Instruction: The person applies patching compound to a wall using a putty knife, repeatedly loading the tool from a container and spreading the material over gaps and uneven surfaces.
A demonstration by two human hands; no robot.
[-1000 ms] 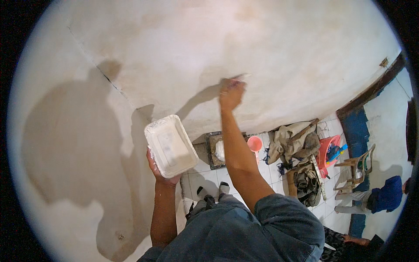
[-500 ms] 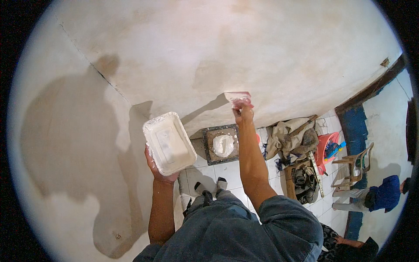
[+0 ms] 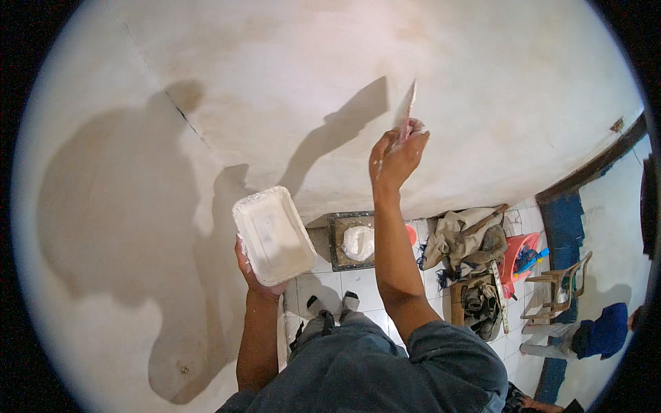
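Observation:
My left hand (image 3: 260,275) grips a white rectangular plastic tub (image 3: 303,256) from beneath and its near side. White putty is smeared over the tub's rim and inside. In front of the wall (image 3: 482,89), my right hand (image 3: 401,155) is closed round a putty knife (image 3: 409,103), a flat scraper coated in white and seen nearly edge-on. Its blade points up and away from me; I cannot tell whether it touches the wall. The fingers hide most of its handle.
A dark tray (image 3: 334,255) on the tiled floor holds a white plastic bag (image 3: 358,243). To the right are crumpled cloth sacks (image 3: 451,237), a red basin (image 3: 513,265), a wooden chair (image 3: 561,289) and a person in blue (image 3: 609,330). A crack (image 3: 180,113) runs down the wall.
My right hand has risen higher along the wall and turned the putty knife from broadside to nearly edge-on. The tub in my left hand has shifted slightly right and down in the view.

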